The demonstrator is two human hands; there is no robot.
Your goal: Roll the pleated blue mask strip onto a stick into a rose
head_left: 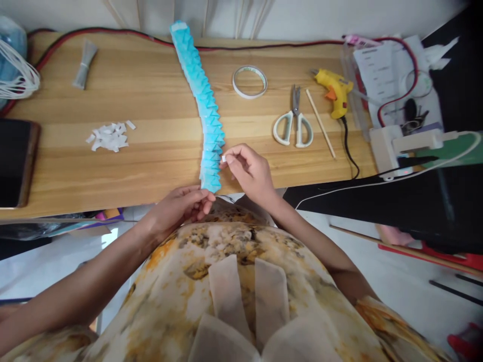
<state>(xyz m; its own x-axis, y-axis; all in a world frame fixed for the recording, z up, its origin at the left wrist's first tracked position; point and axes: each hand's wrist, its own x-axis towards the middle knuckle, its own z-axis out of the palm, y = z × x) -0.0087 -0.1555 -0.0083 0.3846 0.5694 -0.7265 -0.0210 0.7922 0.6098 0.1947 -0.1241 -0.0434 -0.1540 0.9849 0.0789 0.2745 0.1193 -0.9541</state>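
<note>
Head cam, R fingers curled, pinching slip (L hand lower)

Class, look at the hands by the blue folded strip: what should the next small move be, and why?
Probably, the right hand should bring the small white piece against the blue folded strip: it pinches that piece close beside the strip's right edge, and the left hand is at the strip's near end.

Two hands, one strip, one stick
</note>
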